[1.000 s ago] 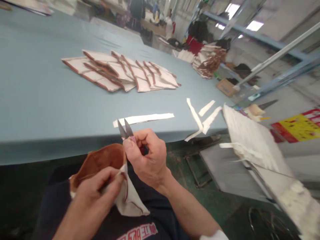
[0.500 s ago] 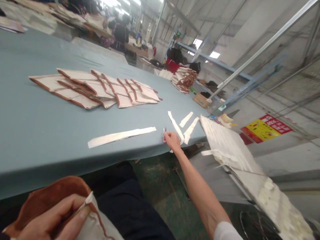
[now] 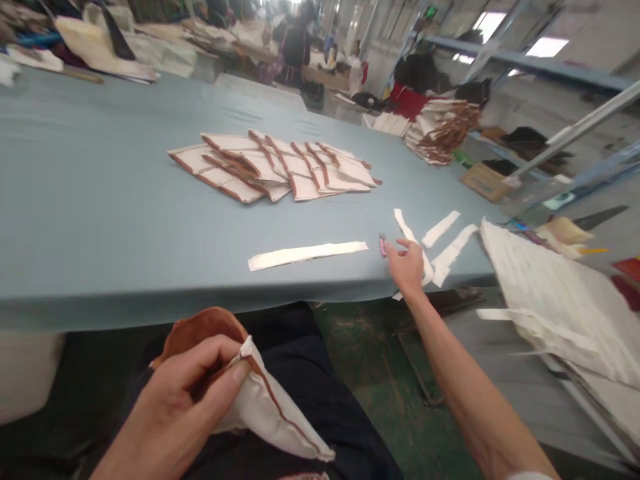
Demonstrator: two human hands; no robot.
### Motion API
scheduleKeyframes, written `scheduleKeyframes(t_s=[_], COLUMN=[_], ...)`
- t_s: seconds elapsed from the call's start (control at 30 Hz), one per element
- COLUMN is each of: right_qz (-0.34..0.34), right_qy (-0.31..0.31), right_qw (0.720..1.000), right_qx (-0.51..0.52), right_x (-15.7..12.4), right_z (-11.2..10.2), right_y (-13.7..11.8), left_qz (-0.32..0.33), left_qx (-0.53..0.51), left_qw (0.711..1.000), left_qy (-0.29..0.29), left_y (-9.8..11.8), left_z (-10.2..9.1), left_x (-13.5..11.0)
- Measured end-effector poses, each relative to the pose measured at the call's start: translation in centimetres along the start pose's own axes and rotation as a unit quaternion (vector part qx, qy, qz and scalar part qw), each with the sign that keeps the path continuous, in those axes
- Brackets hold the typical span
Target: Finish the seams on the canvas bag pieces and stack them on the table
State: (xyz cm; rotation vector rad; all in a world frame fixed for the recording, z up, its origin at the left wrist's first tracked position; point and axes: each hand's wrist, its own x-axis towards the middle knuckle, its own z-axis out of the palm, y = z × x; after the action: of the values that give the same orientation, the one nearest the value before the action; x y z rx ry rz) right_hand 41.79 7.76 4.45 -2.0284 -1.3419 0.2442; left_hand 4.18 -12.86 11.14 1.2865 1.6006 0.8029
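Observation:
In the lower left, my left hand pinches the corner of a sewn fabric piece, cream with brown edging and a brown side, held above my lap. My right hand is over the table's front edge, fingers apart and holding nothing. Just left of its fingertips lies a small pink pair of thread snips. A cream fabric strip lies farther left. Beside and partly under the right hand are several more cream strips.
Overlapping cream pieces with brown edges lie mid-table on the blue-grey cloth. A taller stack and a cardboard box stand at the far right end. A white padded board slopes beyond the table's right end.
My right hand has let go of the pink snips, which now lie on the table. The view has swung left, and my left hand with the fabric piece shows higher.

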Motion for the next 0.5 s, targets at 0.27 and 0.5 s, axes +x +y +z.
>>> scheduleKeyframes(t_s=[0.27,0.5], right_qz=[-0.209,-0.471], right_qy=[-0.211,-0.337], right_qw=[0.927,0.75], right_qx=[0.229,0.319], right_x=[-13.9,-19.2], right_z=[-2.6,-2.0], right_y=[-8.8,-16.3], left_qz=[0.028,0.115], left_qx=[-0.007,-0.004], left_qw=[0.999,0.993], left_qy=[-0.019,-0.04], left_y=[0.9,-1.6], left_z=[-1.6,-2.7], left_x=[-0.1,-0.4])
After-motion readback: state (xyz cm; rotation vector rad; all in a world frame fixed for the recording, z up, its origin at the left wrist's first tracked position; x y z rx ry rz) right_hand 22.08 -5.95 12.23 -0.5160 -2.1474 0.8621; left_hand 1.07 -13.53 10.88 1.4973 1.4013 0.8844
